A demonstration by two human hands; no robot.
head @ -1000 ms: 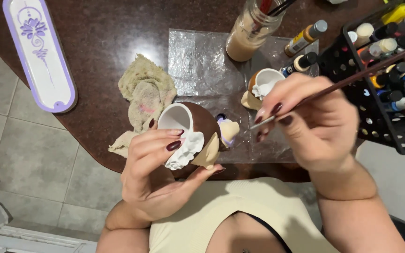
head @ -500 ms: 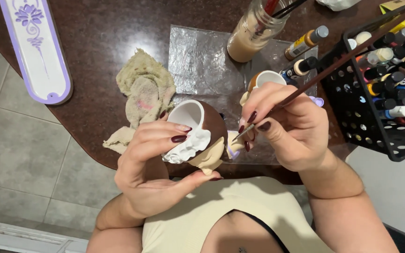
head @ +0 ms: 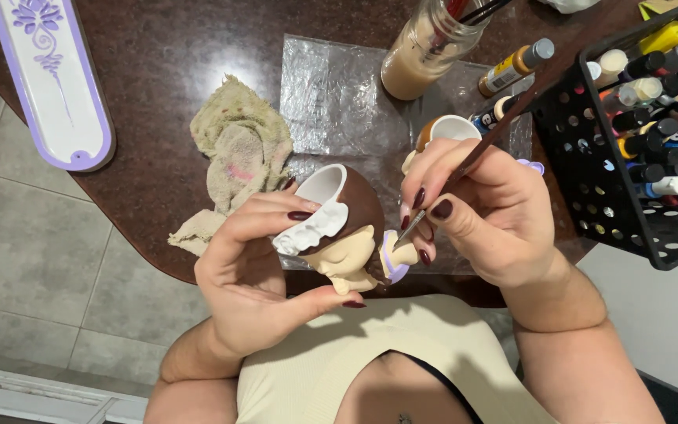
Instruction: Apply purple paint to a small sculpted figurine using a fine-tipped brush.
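A glossy white-and-lilac oval tray (head: pixel 50 78) and a crumpled nubby rag (head: pixel 241 153) lie left. The left hand (head: pixel 264 275) cradles a smooth ceramic doll-head planter (head: pixel 343 220) above the table edge. The right hand (head: pixel 488 212) pinches a thin paintbrush (head: pixel 480 145), beside a perforated black paint rack (head: pixel 637 149).

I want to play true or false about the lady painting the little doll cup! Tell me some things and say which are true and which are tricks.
1. The left hand holds a doll-head figurine with brown hair. True.
2. The right hand holds a pair of scissors. False: it holds a thin paintbrush.
3. The black basket is full of paint bottles. True.
4. The rag lies on the floor. False: it lies on the dark brown table.
5. A jar of murky water stands on the table. True.
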